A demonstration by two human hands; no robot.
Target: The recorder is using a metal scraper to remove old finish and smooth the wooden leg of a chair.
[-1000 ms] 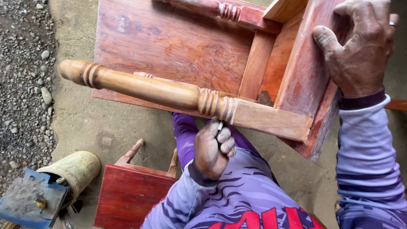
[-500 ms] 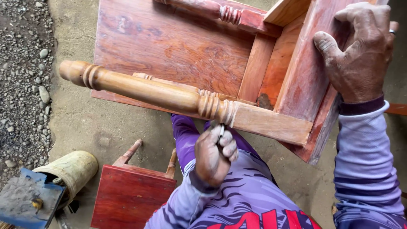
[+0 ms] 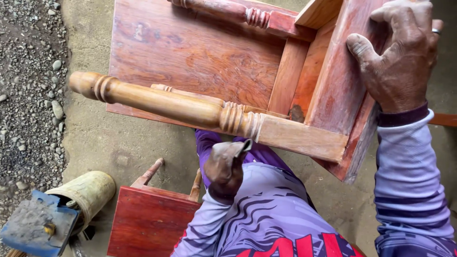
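Observation:
A small reddish wooden table (image 3: pixel 190 52) lies on its side on the concrete. One pale turned leg (image 3: pixel 162 102) points left toward me. My left hand (image 3: pixel 223 166) is just under that leg's grooved rings, closed on a small folded piece of sandpaper (image 3: pixel 242 145) whose tip touches the leg. My right hand (image 3: pixel 400 57), with a ring on one finger, grips the table's side rail (image 3: pixel 333 85) at the upper right, thumb spread across the wood. A second, darker turned leg (image 3: pixel 228 12) lies along the top edge.
A small red stool (image 3: pixel 147 219) stands by my knee at the bottom. A yellowish bucket (image 3: pixel 85 192) and a dusty blue tool (image 3: pixel 38 226) sit at the bottom left. Gravel (image 3: pixel 24 71) borders the concrete on the left.
My left hand has shifted slightly left and rolled knuckles-up under the leg's rings, with the sandpaper still in it. My right hand keeps its grip on the rail.

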